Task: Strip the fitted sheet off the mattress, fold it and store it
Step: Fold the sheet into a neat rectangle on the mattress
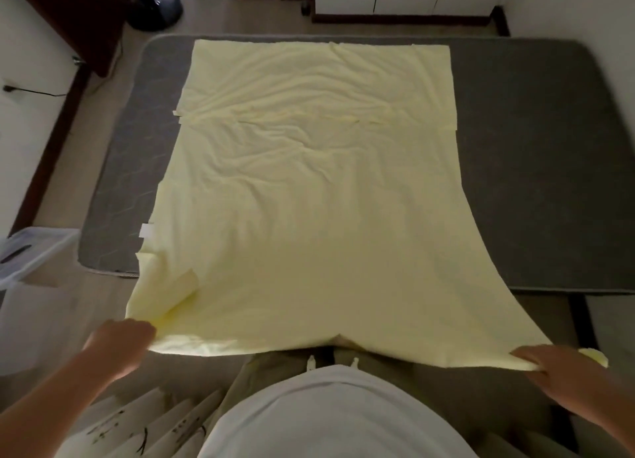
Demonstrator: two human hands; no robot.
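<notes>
Both hands grip the near corners of the pale yellow fitted sheet [309, 217]: the left hand [122, 346] curls its fingers round the bunched left corner, the right hand [563, 371] pinches the right corner, knuckles up, with a tuft of cloth showing past it. The sheet is soft, thin cotton-like fabric, lying folded in a long rectangle on the bare grey mattress [536, 168], rumpled with shallow creases across its middle and pulled smooth toward the person. Its near edge hangs off the mattress, stretched between the outspread forearms. A translucent plastic storage box [31, 251] stands on the floor at the left.
</notes>
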